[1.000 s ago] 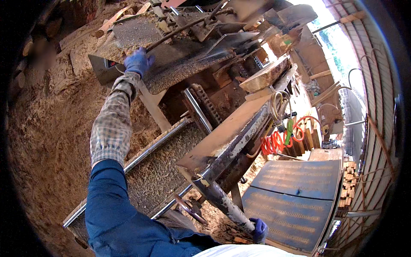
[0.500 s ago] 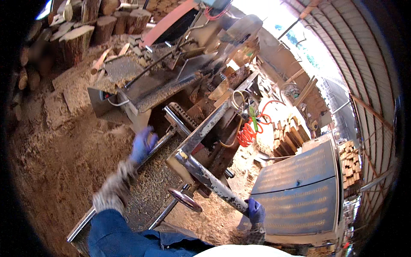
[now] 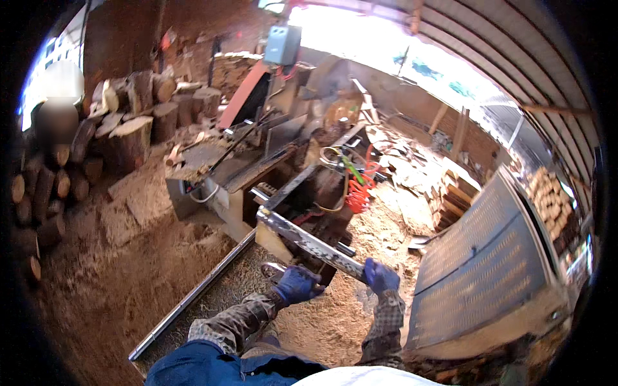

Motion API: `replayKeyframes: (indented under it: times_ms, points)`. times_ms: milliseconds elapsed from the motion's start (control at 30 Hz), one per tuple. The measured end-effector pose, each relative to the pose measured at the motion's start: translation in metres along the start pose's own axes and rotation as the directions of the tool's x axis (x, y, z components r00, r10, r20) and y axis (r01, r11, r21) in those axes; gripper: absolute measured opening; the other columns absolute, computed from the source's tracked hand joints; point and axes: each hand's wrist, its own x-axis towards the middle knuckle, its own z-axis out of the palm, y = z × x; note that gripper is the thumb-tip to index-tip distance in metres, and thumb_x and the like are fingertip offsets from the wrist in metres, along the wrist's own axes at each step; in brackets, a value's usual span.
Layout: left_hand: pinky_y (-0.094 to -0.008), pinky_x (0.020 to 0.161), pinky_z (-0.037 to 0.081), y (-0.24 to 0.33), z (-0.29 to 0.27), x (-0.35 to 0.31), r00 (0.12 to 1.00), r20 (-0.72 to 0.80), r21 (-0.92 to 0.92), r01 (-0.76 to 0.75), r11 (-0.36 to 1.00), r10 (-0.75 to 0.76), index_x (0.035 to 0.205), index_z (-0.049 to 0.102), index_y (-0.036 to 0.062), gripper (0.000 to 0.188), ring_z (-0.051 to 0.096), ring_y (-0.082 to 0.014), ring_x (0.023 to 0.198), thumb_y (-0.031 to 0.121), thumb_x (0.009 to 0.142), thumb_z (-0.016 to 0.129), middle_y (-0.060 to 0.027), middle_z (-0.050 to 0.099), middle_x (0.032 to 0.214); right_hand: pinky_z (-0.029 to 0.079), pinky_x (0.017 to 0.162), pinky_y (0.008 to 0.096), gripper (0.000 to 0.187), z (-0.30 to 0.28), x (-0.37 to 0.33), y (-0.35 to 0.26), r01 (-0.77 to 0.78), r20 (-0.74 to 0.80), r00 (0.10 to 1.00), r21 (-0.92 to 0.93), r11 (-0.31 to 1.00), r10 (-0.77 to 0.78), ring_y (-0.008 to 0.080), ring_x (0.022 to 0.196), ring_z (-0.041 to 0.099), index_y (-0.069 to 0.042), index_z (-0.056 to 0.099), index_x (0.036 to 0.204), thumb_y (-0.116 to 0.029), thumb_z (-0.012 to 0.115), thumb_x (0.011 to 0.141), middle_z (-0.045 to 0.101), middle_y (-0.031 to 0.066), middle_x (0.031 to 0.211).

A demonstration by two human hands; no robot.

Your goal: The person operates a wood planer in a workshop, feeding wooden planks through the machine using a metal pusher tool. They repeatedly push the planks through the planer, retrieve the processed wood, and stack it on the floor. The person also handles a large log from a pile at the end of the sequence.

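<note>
Blue-gloved, the left hand [image 3: 299, 285] has come from near the rail [image 3: 193, 294] to beside the wheel [image 3: 271, 266]; its grip I cannot tell. Right hand [image 3: 382, 275] still clasps the bar [image 3: 312, 245]; a gap separates it from the panel [image 3: 473, 273].

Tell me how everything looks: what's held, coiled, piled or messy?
Bar: slanting, paint patchy
Right hand: gloved, closed around the bar's end
Wheel: partly hidden
Left hand: gloved, fingers curled near the wheel; grip unclear
Hose: red, coiled
Logs: piled up
Sawdust: scattered over the ground
Blue panel: streaked with brown
</note>
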Motion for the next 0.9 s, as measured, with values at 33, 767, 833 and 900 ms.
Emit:
replayKeyframes:
  times_ms: [33, 767, 833, 900]
  points:
    - [-0.0493, 0.065, 0.049, 0.007, -0.003, 0.002, 0.986, 0.161, 0.127, 0.026, 0.992, -0.047, 0.073, 0.067, 0.0110, 0.042, 0.065, -0.0361, 0.068, 0.049, 0.090, 0.060, -0.0151, 0.064, 0.068, 0.054, 0.080, 0.0503, 0.054, -0.015, -0.008, -0.010, -0.019, 0.043, 0.999, -0.009, 1.000, 0.019, 0.0409, 0.086, 0.070, -0.013, 0.074, 0.094, -0.052, 0.037, 0.104, 0.073, 0.0191, 0.089]
    - [-0.0409, 0.065, 0.053, 0.019, -0.063, -0.092, 0.899, -0.418, 0.095, 0.191, 0.977, -0.135, 0.099, 0.074, 0.0072, 0.019, 0.069, -0.0300, 0.068, 0.022, 0.095, 0.063, -0.0123, 0.072, 0.080, 0.045, 0.055, 0.0505, 0.063, -0.053, -0.107, -0.048, 0.105, 0.040, 0.993, 0.042, 0.994, -0.107, 0.0265, 0.058, 0.068, -0.012, 0.073, 0.082, -0.058, 0.036, 0.102, 0.072, 0.0096, 0.067]
    - [-0.0367, 0.068, 0.054, -0.008, -0.071, -0.108, 0.872, -0.458, -0.049, 0.169, 0.984, -0.173, 0.103, 0.073, 0.0037, 0.026, 0.069, -0.0248, 0.071, 0.023, 0.100, 0.057, -0.0127, 0.074, 0.088, 0.043, 0.051, 0.0488, 0.059, -0.043, -0.116, -0.060, 0.163, -0.032, 0.986, 0.090, 0.982, -0.161, 0.0253, 0.052, 0.064, -0.013, 0.071, 0.081, -0.057, 0.038, 0.102, 0.068, 0.0072, 0.062]
    - [-0.0336, 0.070, 0.053, -0.033, -0.085, -0.133, 0.840, -0.374, -0.309, 0.287, 0.907, -0.393, 0.106, 0.072, 0.0029, 0.030, 0.067, -0.0218, 0.074, 0.023, 0.104, 0.050, -0.0114, 0.073, 0.091, 0.041, 0.048, 0.0476, 0.053, -0.044, -0.135, -0.082, 0.231, -0.158, 0.961, 0.000, 0.973, -0.228, 0.0242, 0.045, 0.058, -0.015, 0.067, 0.076, -0.055, 0.044, 0.101, 0.059, 0.0036, 0.054]
